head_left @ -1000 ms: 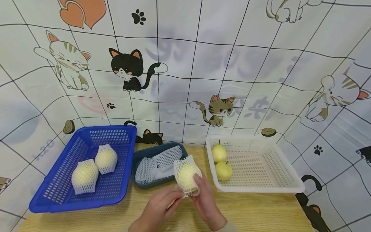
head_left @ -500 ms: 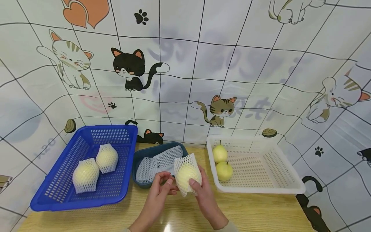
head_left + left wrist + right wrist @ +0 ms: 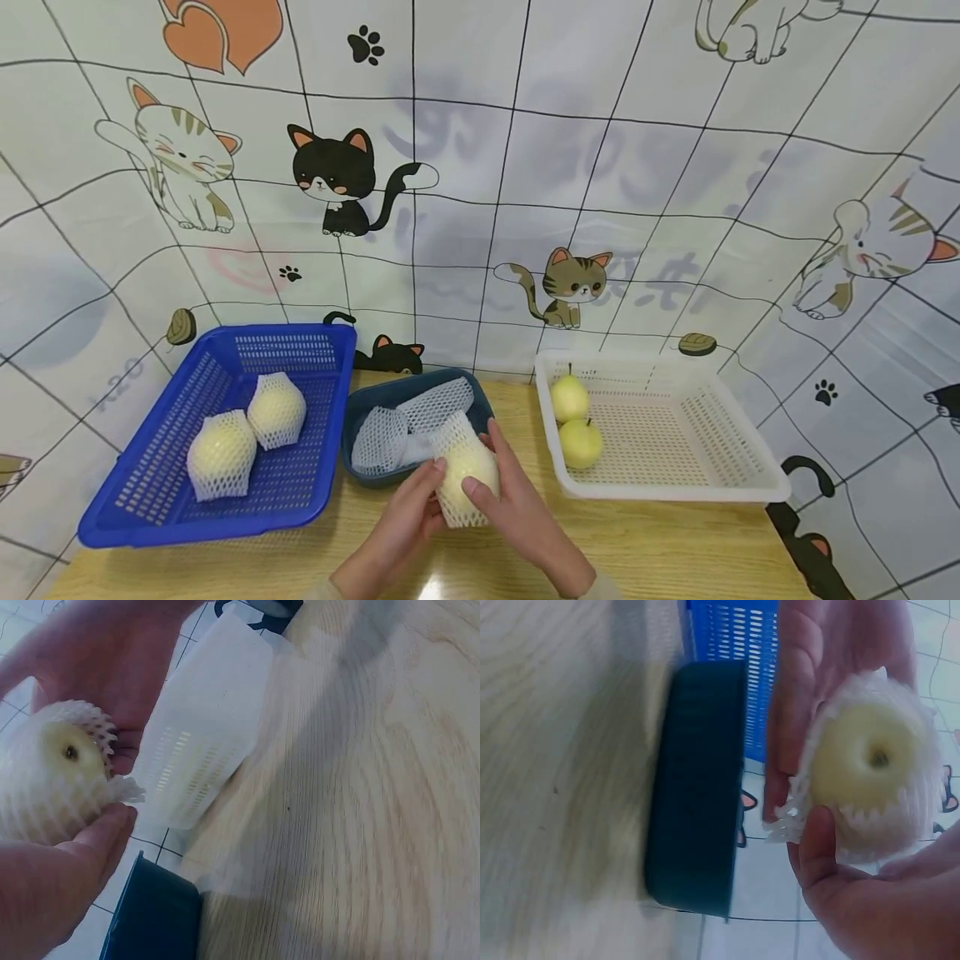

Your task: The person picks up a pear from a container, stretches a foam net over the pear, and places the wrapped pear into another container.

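A pale yellow pear (image 3: 467, 479) in a white foam net is held between both hands over the table, in front of the teal tray (image 3: 420, 379). My left hand (image 3: 401, 517) grips its left side, thumb on the net. On the right side, my right hand (image 3: 521, 508) holds it with the thumb across the front and the fingers behind. The wrist views show the pear's dimpled end (image 3: 881, 757) bare within the net's opening, with net edges bunched near the fingertips. Folded foam nets (image 3: 378, 442) lie in the teal tray.
On the left a blue basket (image 3: 217, 535) holds two netted pears (image 3: 222, 454). A white basket (image 3: 675, 490) on the right has two bare pears (image 3: 581, 443) at its left end. Behind the wooden table (image 3: 675, 550) hangs a cat-patterned sheet (image 3: 465, 167).
My left hand left the net's lower end, opened beside the pear, then took hold of its left side. The netted pear shifted slightly left and its net now covers more of it.
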Demonstrator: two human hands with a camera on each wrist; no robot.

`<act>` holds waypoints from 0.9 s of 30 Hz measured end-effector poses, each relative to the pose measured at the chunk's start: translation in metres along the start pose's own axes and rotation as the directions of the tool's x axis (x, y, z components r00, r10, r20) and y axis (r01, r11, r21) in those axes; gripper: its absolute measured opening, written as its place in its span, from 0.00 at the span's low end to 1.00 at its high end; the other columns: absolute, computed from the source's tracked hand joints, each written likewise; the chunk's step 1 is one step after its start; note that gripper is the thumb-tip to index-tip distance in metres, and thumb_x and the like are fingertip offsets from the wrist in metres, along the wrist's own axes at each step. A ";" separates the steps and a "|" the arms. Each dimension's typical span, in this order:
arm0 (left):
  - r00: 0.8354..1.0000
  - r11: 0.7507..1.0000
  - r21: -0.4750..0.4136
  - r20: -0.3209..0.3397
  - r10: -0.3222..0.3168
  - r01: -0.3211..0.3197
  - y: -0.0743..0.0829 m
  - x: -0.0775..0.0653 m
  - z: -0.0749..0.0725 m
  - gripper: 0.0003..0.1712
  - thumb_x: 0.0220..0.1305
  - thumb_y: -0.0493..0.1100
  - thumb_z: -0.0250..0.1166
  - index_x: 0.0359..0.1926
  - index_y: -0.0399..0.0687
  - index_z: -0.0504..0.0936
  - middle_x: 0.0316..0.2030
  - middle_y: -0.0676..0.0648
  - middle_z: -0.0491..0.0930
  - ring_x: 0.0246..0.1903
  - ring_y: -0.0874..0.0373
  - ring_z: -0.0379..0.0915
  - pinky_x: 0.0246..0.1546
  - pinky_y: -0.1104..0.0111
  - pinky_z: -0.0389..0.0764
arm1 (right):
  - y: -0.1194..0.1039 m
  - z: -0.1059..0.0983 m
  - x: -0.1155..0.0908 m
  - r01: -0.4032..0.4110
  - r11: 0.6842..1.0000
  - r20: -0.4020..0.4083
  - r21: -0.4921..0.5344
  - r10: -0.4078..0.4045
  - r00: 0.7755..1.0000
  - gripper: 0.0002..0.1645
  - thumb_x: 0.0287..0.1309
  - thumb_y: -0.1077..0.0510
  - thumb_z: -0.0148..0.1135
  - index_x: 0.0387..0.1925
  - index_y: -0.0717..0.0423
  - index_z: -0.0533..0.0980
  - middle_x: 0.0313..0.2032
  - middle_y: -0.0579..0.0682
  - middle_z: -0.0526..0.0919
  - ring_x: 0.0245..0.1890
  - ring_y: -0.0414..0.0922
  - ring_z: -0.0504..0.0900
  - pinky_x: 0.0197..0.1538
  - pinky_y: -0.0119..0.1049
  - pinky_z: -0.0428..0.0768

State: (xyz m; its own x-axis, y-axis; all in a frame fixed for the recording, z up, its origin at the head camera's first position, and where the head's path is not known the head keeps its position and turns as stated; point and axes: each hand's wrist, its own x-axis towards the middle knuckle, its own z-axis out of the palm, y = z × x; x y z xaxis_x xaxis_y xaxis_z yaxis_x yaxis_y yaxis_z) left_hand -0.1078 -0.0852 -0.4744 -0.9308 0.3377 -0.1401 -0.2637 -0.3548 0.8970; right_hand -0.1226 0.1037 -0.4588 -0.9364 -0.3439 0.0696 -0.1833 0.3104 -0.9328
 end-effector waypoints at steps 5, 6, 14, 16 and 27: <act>0.999 0.988 -0.152 0.030 -0.013 0.017 -0.001 -0.001 0.000 0.44 0.82 0.64 0.37 0.79 0.36 0.41 0.71 0.40 0.61 0.64 0.57 0.66 0.59 0.65 0.74 | -0.002 -0.009 -0.005 0.125 0.991 0.036 0.050 -0.127 0.991 0.38 0.77 0.56 0.50 0.81 0.57 0.52 0.75 0.61 0.62 0.62 0.61 0.75 0.58 0.42 0.79; 1.000 0.983 -0.182 0.023 -0.013 0.017 0.000 -0.001 -0.001 0.44 0.82 0.65 0.35 0.80 0.37 0.40 0.73 0.40 0.59 0.66 0.56 0.64 0.60 0.66 0.72 | -0.001 -0.011 -0.006 0.154 0.986 0.036 0.071 -0.156 0.987 0.36 0.76 0.60 0.51 0.80 0.58 0.55 0.73 0.63 0.64 0.61 0.62 0.76 0.56 0.39 0.80; 0.999 0.945 -0.324 0.026 -0.031 0.038 0.005 -0.002 -0.003 0.49 0.78 0.73 0.28 0.81 0.43 0.37 0.78 0.38 0.50 0.72 0.52 0.55 0.65 0.66 0.69 | 0.006 -0.012 -0.004 0.447 0.886 -0.004 -0.120 -0.451 0.893 0.36 0.59 0.69 0.70 0.68 0.53 0.72 0.63 0.55 0.75 0.51 0.48 0.82 0.46 0.38 0.85; 0.999 0.941 -0.337 0.045 -0.023 0.037 0.006 -0.001 -0.003 0.52 0.75 0.76 0.31 0.81 0.45 0.37 0.78 0.39 0.50 0.72 0.53 0.56 0.66 0.67 0.68 | 0.007 -0.010 -0.002 0.507 0.836 -0.017 -0.210 -0.522 0.853 0.35 0.56 0.68 0.72 0.66 0.52 0.74 0.61 0.53 0.76 0.49 0.46 0.82 0.44 0.37 0.85; 0.999 0.941 -0.338 -0.052 -0.015 -0.004 0.005 0.001 0.000 0.44 0.80 0.63 0.48 0.80 0.44 0.40 0.65 0.46 0.67 0.60 0.61 0.70 0.61 0.70 0.73 | 0.005 -0.002 -0.001 0.585 0.742 -0.098 -0.327 -0.642 0.760 0.25 0.55 0.76 0.65 0.50 0.52 0.83 0.43 0.46 0.82 0.35 0.37 0.81 0.39 0.24 0.81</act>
State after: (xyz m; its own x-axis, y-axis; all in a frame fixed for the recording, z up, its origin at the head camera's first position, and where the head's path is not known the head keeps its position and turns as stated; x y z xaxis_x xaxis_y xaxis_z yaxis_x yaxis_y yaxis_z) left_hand -0.1105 -0.0867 -0.4697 -0.9388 0.2968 -0.1749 -0.3301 -0.6296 0.7033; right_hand -0.1228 0.1076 -0.4631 -0.6235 -0.3742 0.6864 -0.7816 0.3190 -0.5361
